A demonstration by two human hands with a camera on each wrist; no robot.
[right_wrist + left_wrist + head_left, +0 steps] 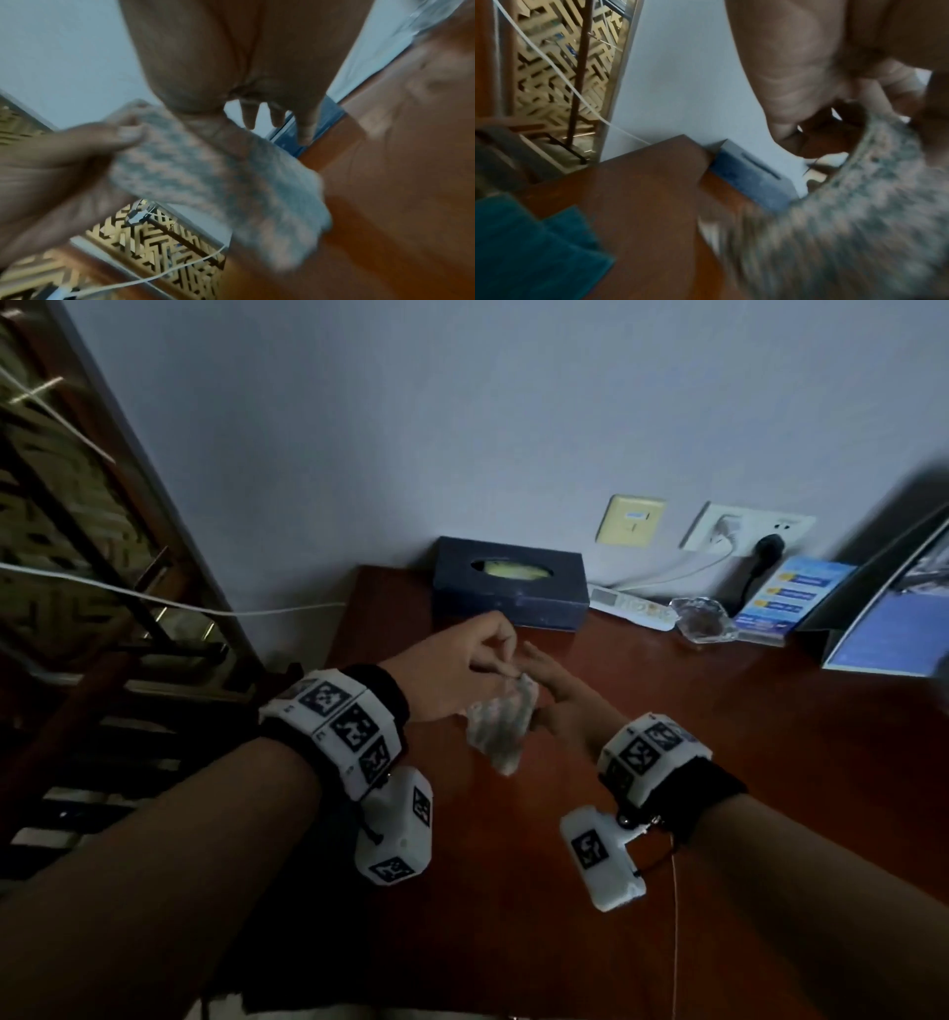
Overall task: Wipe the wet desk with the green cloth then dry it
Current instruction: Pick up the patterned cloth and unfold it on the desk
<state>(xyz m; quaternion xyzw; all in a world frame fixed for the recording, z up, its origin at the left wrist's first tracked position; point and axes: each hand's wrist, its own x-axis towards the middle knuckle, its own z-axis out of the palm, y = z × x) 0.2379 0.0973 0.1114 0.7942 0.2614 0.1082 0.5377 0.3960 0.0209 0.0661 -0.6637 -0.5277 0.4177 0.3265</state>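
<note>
Head view: I see both hands meeting above the reddish-brown wooden surface (pixel 667 762). My left hand (pixel 452 670) pinches the upper edge of the pale green-and-white textured cloth (pixel 500 726) between thumb and fingertips. My right hand (pixel 560 695) touches the cloth's right edge with fingers stretched out; whether they close on it I cannot tell from here. The cloth hangs in folds, held above the surface. Behind the hands a dark blue rectangular tissue box (pixel 511 580) stands against the pale wall. To its right lie a white remote control (pixel 629 607), a clear glass ashtray (pixel 703 618) and a blue printed card (pixel 791 598). A black plug (pixel 767 546) sits in the white wall socket (pixel 750 526).

Left wrist view: my left hand (pixel 808 71) fills the upper right, thumb and fingers curled onto the top of the cloth (pixel 859 223), which drapes blurred across the lower right. The tissue box (pixel 749 178) stands on the surface (pixel 641 192) beside the wall. A teal fabric piece (pixel 526 253) occupies the lower left.

Right wrist view: my right hand (pixel 244 60) has its thumb pressed on the cloth (pixel 205 172) while the other fingers point down, straight and apart, behind it. My left hand (pixel 64 162) grips the cloth's left edge. A white cable (pixel 154 278) runs across a gold lattice screen (pixel 167 243) below.
</note>
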